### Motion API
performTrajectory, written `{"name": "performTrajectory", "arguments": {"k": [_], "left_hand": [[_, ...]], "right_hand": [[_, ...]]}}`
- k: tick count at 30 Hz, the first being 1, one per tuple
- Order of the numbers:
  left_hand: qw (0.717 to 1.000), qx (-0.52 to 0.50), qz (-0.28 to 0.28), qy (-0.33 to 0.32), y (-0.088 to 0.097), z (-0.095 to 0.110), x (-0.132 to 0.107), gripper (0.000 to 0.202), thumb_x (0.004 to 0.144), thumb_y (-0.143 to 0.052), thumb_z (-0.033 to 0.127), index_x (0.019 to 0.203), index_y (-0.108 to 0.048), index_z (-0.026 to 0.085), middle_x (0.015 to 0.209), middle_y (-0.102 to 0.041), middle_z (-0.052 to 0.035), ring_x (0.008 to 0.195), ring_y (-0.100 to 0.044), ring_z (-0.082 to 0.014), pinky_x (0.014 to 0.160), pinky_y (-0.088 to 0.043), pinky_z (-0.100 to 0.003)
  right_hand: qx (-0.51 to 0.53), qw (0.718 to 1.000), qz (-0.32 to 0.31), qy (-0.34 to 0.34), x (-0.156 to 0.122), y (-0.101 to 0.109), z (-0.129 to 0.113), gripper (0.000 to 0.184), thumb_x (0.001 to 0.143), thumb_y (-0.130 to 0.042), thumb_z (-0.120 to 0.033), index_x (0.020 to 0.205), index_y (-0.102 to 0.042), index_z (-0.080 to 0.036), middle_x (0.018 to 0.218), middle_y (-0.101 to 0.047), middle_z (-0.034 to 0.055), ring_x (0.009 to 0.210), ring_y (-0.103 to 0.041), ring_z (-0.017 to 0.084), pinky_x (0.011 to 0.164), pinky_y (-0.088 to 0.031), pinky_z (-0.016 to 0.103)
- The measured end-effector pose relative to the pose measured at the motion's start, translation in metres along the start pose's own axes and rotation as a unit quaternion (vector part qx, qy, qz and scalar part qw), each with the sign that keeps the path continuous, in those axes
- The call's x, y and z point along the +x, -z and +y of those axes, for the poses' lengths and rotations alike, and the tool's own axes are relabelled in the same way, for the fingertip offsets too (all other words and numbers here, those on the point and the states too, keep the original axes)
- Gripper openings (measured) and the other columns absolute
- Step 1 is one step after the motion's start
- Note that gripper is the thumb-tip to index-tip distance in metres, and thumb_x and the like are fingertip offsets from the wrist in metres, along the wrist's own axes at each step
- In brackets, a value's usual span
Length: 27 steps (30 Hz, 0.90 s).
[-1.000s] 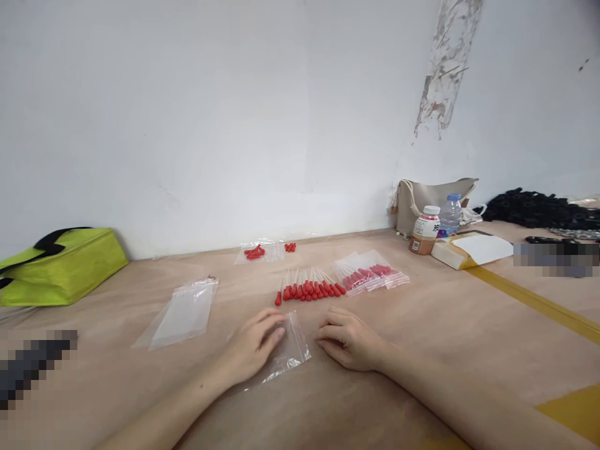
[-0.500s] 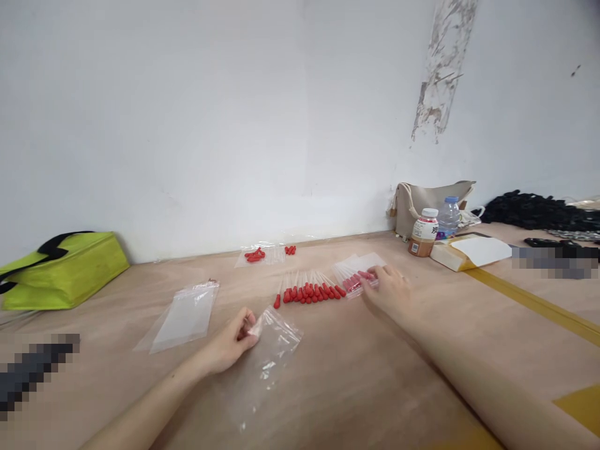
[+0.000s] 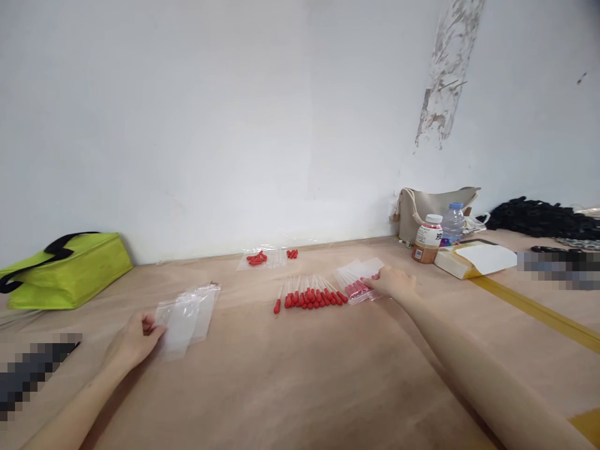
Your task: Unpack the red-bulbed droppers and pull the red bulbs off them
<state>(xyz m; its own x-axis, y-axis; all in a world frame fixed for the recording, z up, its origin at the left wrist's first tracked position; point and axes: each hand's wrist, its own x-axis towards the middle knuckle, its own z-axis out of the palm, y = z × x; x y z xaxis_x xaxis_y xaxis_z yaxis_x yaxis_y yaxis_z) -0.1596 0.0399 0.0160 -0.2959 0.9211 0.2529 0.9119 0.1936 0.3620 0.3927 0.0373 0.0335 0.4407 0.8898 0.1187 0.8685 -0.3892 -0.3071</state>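
My left hand (image 3: 132, 340) is closed on the edge of a clear zip bag (image 3: 177, 322) and holds it over the stack of empty clear bags (image 3: 202, 301) at the left. My right hand (image 3: 392, 282) reaches far forward, its fingers resting on a clear bag filled with red-bulbed droppers (image 3: 357, 282). Between the two hands a row of loose droppers with red bulbs (image 3: 309, 294) lies on the table.
A lime green bag (image 3: 65, 267) sits at the far left by the wall. A small bag of red bulbs (image 3: 260, 257) lies near the wall. Two bottles (image 3: 427, 238), a beige pouch (image 3: 434, 206) and a box (image 3: 473, 259) stand at the right. Yellow tape (image 3: 539, 310) crosses the table.
My left hand carried the clear bag leftward from the table's middle to the stack of empty bags. My right hand reached forward onto the filled bag of droppers and stays there.
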Motion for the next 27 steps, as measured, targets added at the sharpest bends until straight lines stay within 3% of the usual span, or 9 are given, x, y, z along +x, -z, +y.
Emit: {"name": "performTrajectory", "arguments": {"k": [3,6,13,15,16,19,21,24,27], "left_hand": [[0.998,0.058,-0.003,-0.002,0.003,0.010,-0.005,0.022,0.076,-0.041,0.040,0.083,-0.040,0.020,0.091,-0.057,-0.0057,0.083,-0.055,-0.0223,0.063,-0.039,-0.026],[0.991,0.130,0.030,-0.013,0.011,0.020,-0.013,0.030,0.078,-0.037,0.044,0.089,-0.044,0.017,0.100,-0.052,-0.0121,0.091,-0.052,-0.0278,0.068,-0.039,-0.029],[0.961,0.201,0.184,-0.051,0.021,0.028,-0.025,0.037,0.078,-0.037,0.049,0.089,-0.049,0.015,0.089,-0.053,-0.0124,0.090,-0.049,-0.0289,0.078,-0.037,-0.035],[0.948,0.187,0.243,-0.088,0.023,0.033,-0.027,0.034,0.077,-0.042,0.047,0.088,-0.048,0.015,0.092,-0.054,-0.0112,0.094,-0.048,-0.0279,0.082,-0.036,-0.037],[0.940,0.171,0.272,-0.110,0.024,0.036,-0.029,0.032,0.077,-0.044,0.046,0.088,-0.047,0.016,0.095,-0.053,-0.0108,0.097,-0.048,-0.0273,0.085,-0.036,-0.039],[0.920,0.085,0.329,-0.196,0.026,0.054,-0.040,0.027,0.077,-0.050,0.039,0.089,-0.046,0.015,0.105,-0.052,-0.0096,0.102,-0.048,-0.0248,0.090,-0.035,-0.041],[0.909,0.007,0.311,-0.276,0.027,0.072,-0.053,0.024,0.077,-0.053,0.034,0.091,-0.046,0.016,0.106,-0.052,-0.0082,0.101,-0.049,-0.0225,0.090,-0.038,-0.040],[0.875,-0.091,0.191,-0.435,0.023,0.102,-0.081,0.018,0.078,-0.054,0.026,0.094,-0.048,0.020,0.107,-0.051,-0.0064,0.102,-0.050,-0.0205,0.088,-0.041,-0.037],[0.831,-0.116,-0.032,-0.543,0.013,0.131,-0.113,0.024,0.082,-0.049,0.021,0.106,-0.046,0.022,0.123,-0.044,-0.0073,0.117,-0.040,-0.0196,0.096,-0.037,-0.035]], "right_hand": [[0.020,1.000,0.001,0.007,0.001,-0.001,0.002,0.035,0.067,-0.058,-0.049,0.067,-0.062,-0.015,0.082,-0.063,0.0148,0.087,-0.057,0.032,0.076,-0.035,0.044],[0.065,0.997,0.010,0.037,0.003,0.001,0.004,0.031,0.071,-0.056,-0.044,0.059,-0.056,-0.016,0.072,-0.063,0.0118,0.076,-0.059,0.026,0.067,-0.038,0.033],[0.218,0.962,0.132,0.097,-0.001,0.018,-0.008,0.021,0.085,-0.037,-0.037,0.074,-0.041,-0.020,0.071,-0.056,0.0027,0.066,-0.053,0.014,0.058,-0.036,0.023],[0.339,0.918,0.132,0.159,-0.012,0.019,-0.019,0.024,0.083,-0.040,-0.043,0.073,-0.037,-0.021,0.066,-0.050,-0.0010,0.060,-0.049,0.012,0.055,-0.036,0.022],[0.423,0.878,0.105,0.200,-0.020,0.018,-0.027,0.027,0.080,-0.043,-0.046,0.072,-0.036,-0.021,0.063,-0.047,-0.0026,0.057,-0.047,0.011,0.054,-0.035,0.022],[0.584,0.754,-0.106,0.280,-0.052,0.007,-0.051,0.037,0.072,-0.054,-0.053,0.071,-0.035,-0.021,0.061,-0.044,-0.0058,0.051,-0.042,0.008,0.051,-0.034,0.021],[0.611,0.697,-0.229,0.298,-0.074,-0.005,-0.066,0.041,0.068,-0.060,-0.053,0.069,-0.035,-0.020,0.059,-0.044,-0.0067,0.052,-0.043,0.007,0.052,-0.034,0.020],[0.571,0.648,-0.384,0.326,-0.097,-0.025,-0.081,0.042,0.065,-0.064,-0.051,0.069,-0.037,-0.019,0.058,-0.048,-0.0066,0.051,-0.044,0.007,0.050,-0.032,0.019],[0.533,0.625,-0.463,0.333,-0.104,-0.041,-0.093,0.045,0.060,-0.068,-0.052,0.068,-0.038,-0.018,0.058,-0.050,-0.0061,0.051,-0.046,0.007,0.049,-0.032,0.018]]}}
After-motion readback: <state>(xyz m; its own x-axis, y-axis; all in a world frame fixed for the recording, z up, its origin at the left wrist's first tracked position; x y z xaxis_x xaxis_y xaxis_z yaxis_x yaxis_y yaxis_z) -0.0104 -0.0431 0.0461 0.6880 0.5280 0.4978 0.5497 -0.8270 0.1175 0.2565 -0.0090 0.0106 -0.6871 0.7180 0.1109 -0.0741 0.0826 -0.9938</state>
